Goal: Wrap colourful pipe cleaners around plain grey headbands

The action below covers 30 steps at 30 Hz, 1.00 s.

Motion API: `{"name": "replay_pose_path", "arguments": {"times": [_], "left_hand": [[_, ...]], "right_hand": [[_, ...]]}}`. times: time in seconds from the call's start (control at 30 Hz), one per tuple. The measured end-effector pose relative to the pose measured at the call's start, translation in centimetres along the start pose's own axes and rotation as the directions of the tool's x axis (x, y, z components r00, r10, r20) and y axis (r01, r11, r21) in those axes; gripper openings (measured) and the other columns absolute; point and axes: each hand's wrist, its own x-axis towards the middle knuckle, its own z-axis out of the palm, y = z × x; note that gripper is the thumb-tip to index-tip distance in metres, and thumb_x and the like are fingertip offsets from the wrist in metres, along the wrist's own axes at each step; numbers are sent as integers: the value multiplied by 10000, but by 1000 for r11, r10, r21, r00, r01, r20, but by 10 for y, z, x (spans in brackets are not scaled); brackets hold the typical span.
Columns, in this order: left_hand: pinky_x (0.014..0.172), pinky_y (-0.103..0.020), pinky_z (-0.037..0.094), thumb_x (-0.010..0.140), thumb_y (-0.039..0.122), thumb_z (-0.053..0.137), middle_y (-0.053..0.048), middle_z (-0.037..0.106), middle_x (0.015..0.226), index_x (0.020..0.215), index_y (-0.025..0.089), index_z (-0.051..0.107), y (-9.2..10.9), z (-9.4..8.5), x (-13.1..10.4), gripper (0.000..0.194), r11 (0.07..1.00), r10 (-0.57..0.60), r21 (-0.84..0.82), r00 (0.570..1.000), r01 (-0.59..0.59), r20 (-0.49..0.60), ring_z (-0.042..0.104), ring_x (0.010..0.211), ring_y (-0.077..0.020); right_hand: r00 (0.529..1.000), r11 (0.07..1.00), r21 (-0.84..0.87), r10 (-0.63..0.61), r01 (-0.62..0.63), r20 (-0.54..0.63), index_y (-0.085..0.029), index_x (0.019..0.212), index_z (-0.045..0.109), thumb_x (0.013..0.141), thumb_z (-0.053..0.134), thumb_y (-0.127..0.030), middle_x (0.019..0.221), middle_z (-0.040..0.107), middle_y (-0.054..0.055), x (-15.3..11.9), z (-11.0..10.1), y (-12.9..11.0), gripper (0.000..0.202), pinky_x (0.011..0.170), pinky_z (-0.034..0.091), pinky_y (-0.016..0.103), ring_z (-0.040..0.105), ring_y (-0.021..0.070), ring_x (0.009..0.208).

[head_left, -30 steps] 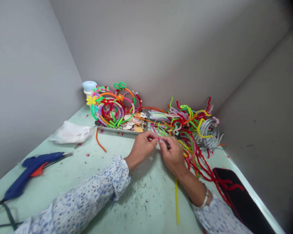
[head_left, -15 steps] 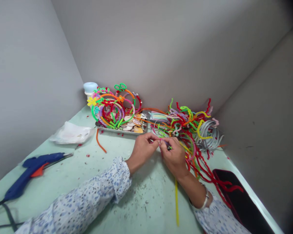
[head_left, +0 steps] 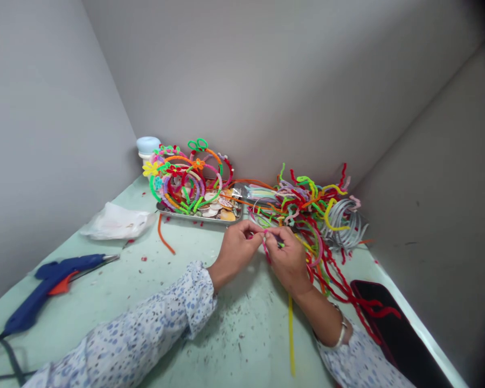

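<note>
My left hand [head_left: 238, 245] and my right hand [head_left: 288, 258] meet fingertip to fingertip over the middle of the table. Both are closed in a pinch on a small pink piece [head_left: 265, 235], mostly hidden by the fingers. Something dark with a greenish tip [head_left: 281, 245] shows at my right fingers; what it is I cannot make out. Just beyond my right hand lies a tangled heap of coloured fuzzy stems [head_left: 307, 196]. A yellow strip [head_left: 291, 334] runs toward me from under my right wrist.
A metal tray [head_left: 198, 218] holds flat cutouts, with decorated fuzzy hoops [head_left: 186, 183] at it. Left are a blue glue gun [head_left: 44, 291], a plastic bag [head_left: 119, 221] and a lidded jar [head_left: 147, 145]. A phone [head_left: 400, 328] and coiled grey bands [head_left: 343, 226] lie right.
A little more pink now shows below the fingertips. Both hands stay pinched together in nearly the same place.
</note>
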Motion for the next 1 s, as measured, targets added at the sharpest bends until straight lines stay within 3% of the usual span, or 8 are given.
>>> {"name": "replay_pose_path", "arguments": {"times": [0.4,0.7,0.87,1.0], "left_hand": [[607,-224,406,765,287,617,-18,625,707,766,137,642,-1,3,-4,152,1000,17,-16,1000,-17,1,520,639,-111],[560,-216,399,754,274,627,12,565,621,741,131,623,11,5,-5,144,981,-77,-171,993,92,90,493,562,-89],[587,-224,415,739,257,641,3,575,647,740,125,617,19,4,-5,134,977,-60,-198,990,85,128,513,598,-97],[617,-237,423,738,253,637,-6,584,666,742,126,615,18,4,-3,129,979,-31,-195,991,57,132,516,623,-105]], "right_hand": [[991,979,156,137,-135,-4,-195,871,654,852,547,-327,776,662,15,-2,0,-1,171,669,460,303,587,179,721],[996,977,211,44,-27,-77,-204,861,630,869,542,-296,802,630,12,-3,-3,-1,127,700,476,308,584,166,741],[993,971,233,-24,51,-119,-217,873,636,861,562,-277,842,627,22,-3,-4,4,96,748,489,329,590,176,801],[991,961,275,3,36,-137,-212,876,635,856,571,-292,837,630,31,-2,-3,4,104,742,497,338,592,178,791]]}}
